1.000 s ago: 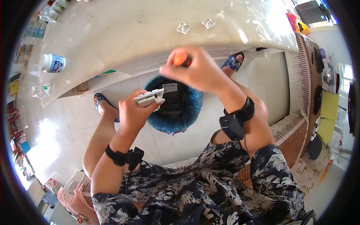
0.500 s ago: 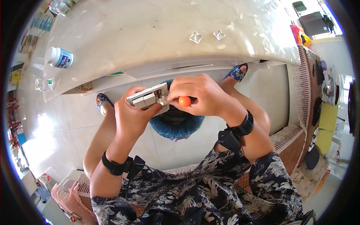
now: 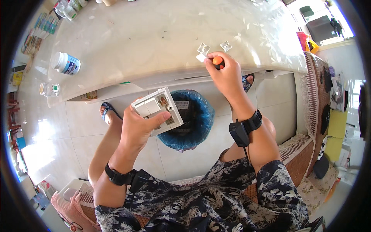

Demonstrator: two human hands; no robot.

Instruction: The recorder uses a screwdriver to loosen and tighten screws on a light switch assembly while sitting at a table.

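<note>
My left hand (image 3: pixel 133 129) is closed around a white wall switch (image 3: pixel 148 106), thumb over its right part. One section of the switch has its cover off, showing brass-coloured metal inside; white rockers fill the rest. Over the table's near edge, my right hand (image 3: pixel 228 77) holds an orange-and-black-handled screwdriver (image 3: pixel 218 61) in its curled fingers. A small white switch cap (image 3: pixel 201 57) is at its thumb and fingertips, close to the tabletop. Just beyond lie a loose white cap (image 3: pixel 204 47) and another white cap (image 3: pixel 226 46).
A blue-lined bin (image 3: pixel 185 145) stands on the tiled floor below my hands. On the pale table (image 3: pixel 154 50) are a white-and-blue bottle (image 3: pixel 66 63), a smaller bottle (image 3: pixel 49 89) and several tiny screws. A woven bench (image 3: pixel 297 152) runs along the right.
My right hand has moved from the switch up and right to the table, carrying the screwdriver and a white cap. The switch's right section is now uncovered; my left hand keeps its hold.
</note>
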